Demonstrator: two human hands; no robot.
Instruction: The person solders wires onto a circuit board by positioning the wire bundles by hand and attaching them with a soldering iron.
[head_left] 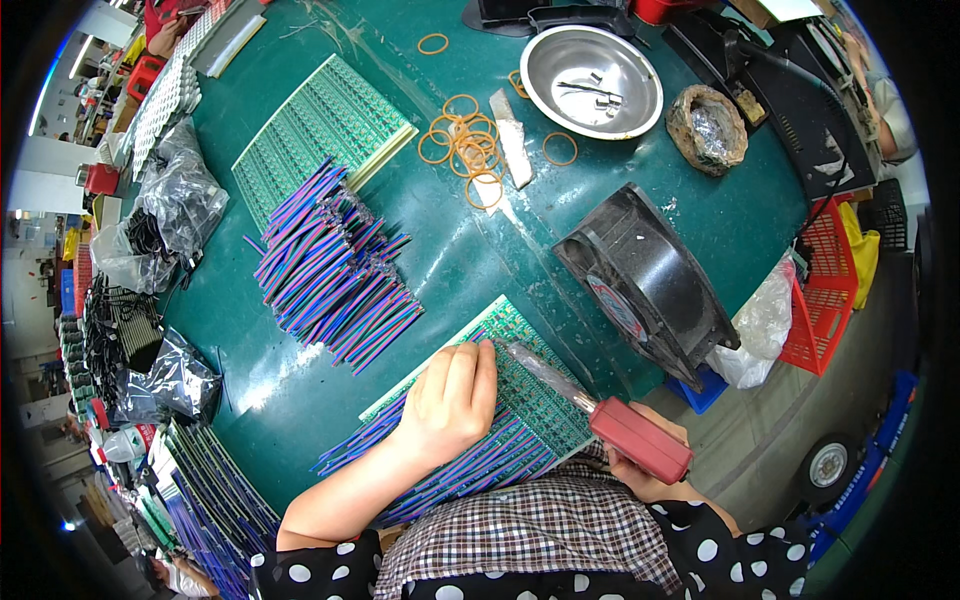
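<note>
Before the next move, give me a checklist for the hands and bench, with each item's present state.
1. Right hand gripping the red-handled tool: ok.
2. Left hand well clear of the tool's tip: not ok; its fingertips are right beside it.
3. Circuit board panel in front of the person, under the left hand: ok.
4. Wire held in the left fingertips: cannot tell; the fingers hide it.
5. Wire pile kept off the panel: ok, it lies farther forward.
6. Tool hot: cannot tell.

Green tabletop (765,220), grey floor (765,445), strip light (80,58)
</note>
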